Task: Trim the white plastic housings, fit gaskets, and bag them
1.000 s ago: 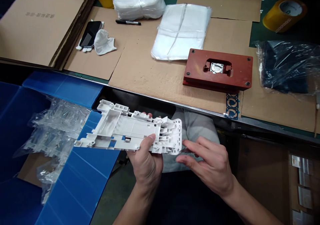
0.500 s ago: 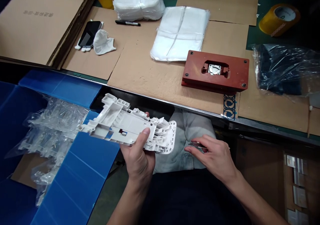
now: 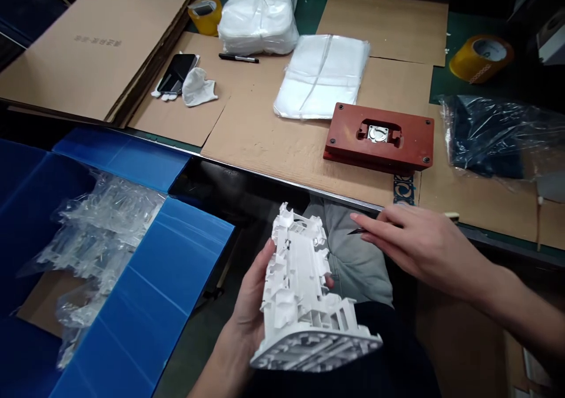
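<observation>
Chassis [image 3: 304,268], white and unbagged, at lower centre of the frame: the left hand [image 3: 251,304] is clamped around it, thumb along one long edge and a fingertip showing at the other, with the slotted end plate [image 3: 315,352] nearest the viewer. The right hand [image 3: 410,239], farther right, pinches a thin tool [image 3: 355,231] with a dark point, held apart from the chassis; its exact kind cannot be told. Work on the chassis appears under way rather than complete, though how much is done or left cannot be read from its surface. Containers: at lower left, an open blue box [image 3: 176,274] holds bagged white pieces [image 3: 110,209], too tangled to count, and some cardboard [image 3: 50,298]. At right on the worktop [image 3: 251,130], a clear bag [image 3: 544,130] encloses dark blue contents [image 3: 498,156]. Right of centre, a red block [image 3: 348,124] bears a metal piece [image 3: 378,133] in its recess.
</observation>
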### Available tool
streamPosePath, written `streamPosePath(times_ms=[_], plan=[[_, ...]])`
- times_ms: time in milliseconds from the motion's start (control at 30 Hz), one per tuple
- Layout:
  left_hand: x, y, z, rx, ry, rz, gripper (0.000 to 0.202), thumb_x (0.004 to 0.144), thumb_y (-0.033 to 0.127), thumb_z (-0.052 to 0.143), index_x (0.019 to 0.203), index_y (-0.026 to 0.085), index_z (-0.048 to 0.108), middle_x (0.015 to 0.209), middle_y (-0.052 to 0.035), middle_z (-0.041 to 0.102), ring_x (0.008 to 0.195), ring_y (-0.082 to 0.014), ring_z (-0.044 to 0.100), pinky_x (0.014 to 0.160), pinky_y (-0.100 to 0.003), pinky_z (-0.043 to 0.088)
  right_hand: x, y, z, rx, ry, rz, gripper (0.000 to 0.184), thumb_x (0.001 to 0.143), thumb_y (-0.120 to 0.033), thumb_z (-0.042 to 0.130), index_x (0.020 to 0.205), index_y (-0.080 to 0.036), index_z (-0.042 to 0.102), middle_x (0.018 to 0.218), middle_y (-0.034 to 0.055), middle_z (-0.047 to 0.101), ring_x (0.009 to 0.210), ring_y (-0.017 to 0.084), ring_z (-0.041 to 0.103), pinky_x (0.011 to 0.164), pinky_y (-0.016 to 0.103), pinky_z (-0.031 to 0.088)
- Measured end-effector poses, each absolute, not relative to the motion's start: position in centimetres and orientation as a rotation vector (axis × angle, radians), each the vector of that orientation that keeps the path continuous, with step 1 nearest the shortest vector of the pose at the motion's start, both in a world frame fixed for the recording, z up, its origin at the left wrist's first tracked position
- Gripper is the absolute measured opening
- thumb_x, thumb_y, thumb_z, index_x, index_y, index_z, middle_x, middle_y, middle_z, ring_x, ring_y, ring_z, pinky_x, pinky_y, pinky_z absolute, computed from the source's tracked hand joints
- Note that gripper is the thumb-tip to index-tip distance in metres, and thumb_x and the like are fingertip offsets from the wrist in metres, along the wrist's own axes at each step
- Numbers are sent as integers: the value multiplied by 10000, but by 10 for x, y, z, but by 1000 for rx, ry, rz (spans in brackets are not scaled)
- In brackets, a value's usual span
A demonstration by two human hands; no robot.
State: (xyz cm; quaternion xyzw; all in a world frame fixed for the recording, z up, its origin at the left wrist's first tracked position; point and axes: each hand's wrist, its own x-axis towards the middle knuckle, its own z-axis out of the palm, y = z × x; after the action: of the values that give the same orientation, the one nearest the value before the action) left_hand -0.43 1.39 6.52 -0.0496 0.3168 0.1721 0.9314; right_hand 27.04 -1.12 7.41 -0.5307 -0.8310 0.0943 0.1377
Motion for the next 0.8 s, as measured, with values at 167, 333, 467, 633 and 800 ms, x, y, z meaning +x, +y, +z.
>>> streamPosePath(times_ms=[167, 333, 467, 633, 800], plan=[[-5, 4, 69, -45, 547, 291, 932, 803, 882, 364, 1235, 115, 671, 973, -164, 764, 827, -231, 733, 775, -315, 558, 261, 21, 97, -1274, -2662, 249, 452, 1011, -530, 461, 1253, -205, 661, 830, 64, 612, 711, 198, 539, 603, 328, 338], [-2, 2, 72, 44, 595, 253, 1013, 781, 918, 267, 1211, 104, 690, 929, -158, 764, 773, -201, 718, 764, -300, 551, 253, 31, 103, -1155, -2745, 221, 431, 1003, -548, 473, 1221, -240, 680, 789, 46, 593, 680, 194, 528, 599, 331, 334], [-1, 2, 72, 7, 582, 221, 1012, 746, 924, 364, 1209, 83, 682, 947, -187, 757, 795, -217, 717, 769, -305, 549, 252, 33, 105, -1125, -2739, 270, 423, 1005, -542, 477, 1197, -235, 697, 782, 43, 586, 670, 183, 519, 597, 331, 342], [-1, 2, 72, -5, 592, 201, 1031, 736, 926, 384, 1266, 84, 654, 949, -189, 759, 814, -236, 717, 777, -327, 552, 253, 34, 106, -1110, -2730, 256, 441, 988, -550, 510, 1189, -207, 701, 788, 52, 592, 675, 187, 523, 601, 334, 353], [-2, 3, 75, 18, 622, 198, 1006, 758, 923, 351, 1201, 89, 699, 941, -174, 763, 820, -214, 713, 761, -298, 554, 252, 35, 106, -1096, -2794, 166, 436, 1008, -544, 466, 1149, -209, 708, 768, 50, 587, 657, 186, 510, 593, 336, 335]])
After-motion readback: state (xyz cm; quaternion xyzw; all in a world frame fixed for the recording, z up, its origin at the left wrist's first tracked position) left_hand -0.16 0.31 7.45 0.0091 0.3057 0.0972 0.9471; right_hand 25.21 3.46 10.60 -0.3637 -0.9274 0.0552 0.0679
